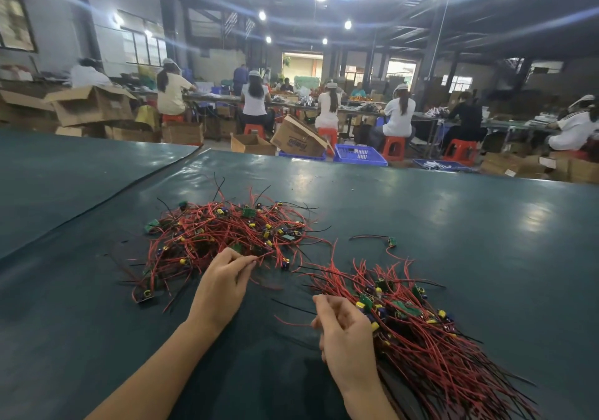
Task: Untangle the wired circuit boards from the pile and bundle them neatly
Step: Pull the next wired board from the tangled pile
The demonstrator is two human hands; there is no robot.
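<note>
Pinching one red wire at the near edge of the tangled pile (227, 231) with the left hand (223, 277).

Thumb and fingertips of that hand close on the wire; the pile lies on the desk (453, 212) at 12 o'clock from it. The right hand (346, 335), at 4 o'clock, curls against the straightened bundle (428, 348), hiding its own fingertips, so any grip cannot be told. The bundle's wires fan toward 5 o'clock. One loose board (392, 241) lies apart at 12 o'clock from the bundle. Beyond the desk's far edge stand a blue crate (359, 154), a cardboard box (298, 137) and seated workers (327, 108).
</note>
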